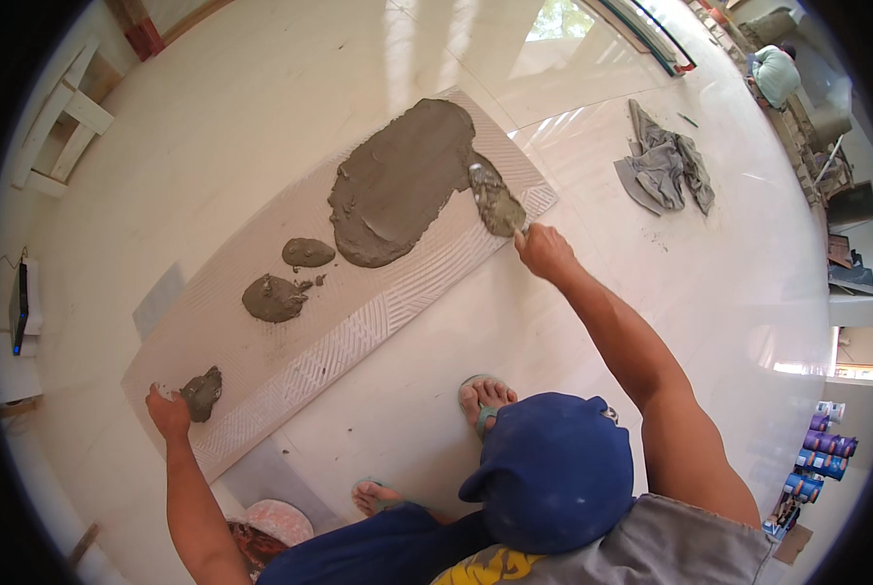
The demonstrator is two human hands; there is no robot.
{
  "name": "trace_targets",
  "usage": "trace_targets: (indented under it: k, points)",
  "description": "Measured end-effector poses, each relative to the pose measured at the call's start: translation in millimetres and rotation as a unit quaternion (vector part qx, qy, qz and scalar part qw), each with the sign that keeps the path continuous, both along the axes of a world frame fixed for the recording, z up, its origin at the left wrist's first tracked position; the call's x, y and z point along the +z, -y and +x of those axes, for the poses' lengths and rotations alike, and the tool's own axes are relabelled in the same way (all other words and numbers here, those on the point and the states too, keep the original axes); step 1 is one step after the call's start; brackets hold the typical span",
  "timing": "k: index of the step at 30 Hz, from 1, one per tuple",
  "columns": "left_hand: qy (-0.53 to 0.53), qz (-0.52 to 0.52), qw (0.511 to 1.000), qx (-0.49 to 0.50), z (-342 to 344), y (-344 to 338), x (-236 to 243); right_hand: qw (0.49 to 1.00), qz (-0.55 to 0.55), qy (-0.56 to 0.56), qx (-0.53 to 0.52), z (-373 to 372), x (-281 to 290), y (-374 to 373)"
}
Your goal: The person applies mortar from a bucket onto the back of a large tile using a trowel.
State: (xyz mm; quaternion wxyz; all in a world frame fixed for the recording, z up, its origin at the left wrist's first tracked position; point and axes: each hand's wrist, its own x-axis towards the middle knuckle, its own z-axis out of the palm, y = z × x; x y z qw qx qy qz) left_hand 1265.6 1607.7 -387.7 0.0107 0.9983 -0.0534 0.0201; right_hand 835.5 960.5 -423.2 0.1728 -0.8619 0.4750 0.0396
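Pale wooden stool [61, 117] at far left on glossy cream floor [261, 88]. Left hand [166, 409], fingers curled over the near corner of a long grooved beige tile [339, 331], touching a small grey mortar lump [202, 392]. Two more grey mortar dabs [290, 283] along the tile, then a large spread grey mortar patch [402, 180]. Right hand [544, 252], fingers closed round the handle of a mortar-coated steel trowel [495, 200], blade resting at the patch's edge. Crumpled grey cloth [666, 171] well apart at right.
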Motion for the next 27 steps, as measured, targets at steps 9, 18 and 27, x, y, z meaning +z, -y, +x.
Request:
trace_targets:
  k: [9,18,27]
  points:
    - [0.019,-0.022,0.999,-0.019,2,6,3,0.983,0.172,-0.069,0.004,-34,113,-24]
    - [0.029,-0.014,0.999,-0.014,-9,-15,8,0.992,-0.076,-0.021,0.102,48,31,82]
    - [0.008,0.004,0.999,0.031,-17,-30,-5,0.999,-0.043,-0.018,0.014,94,26,144]
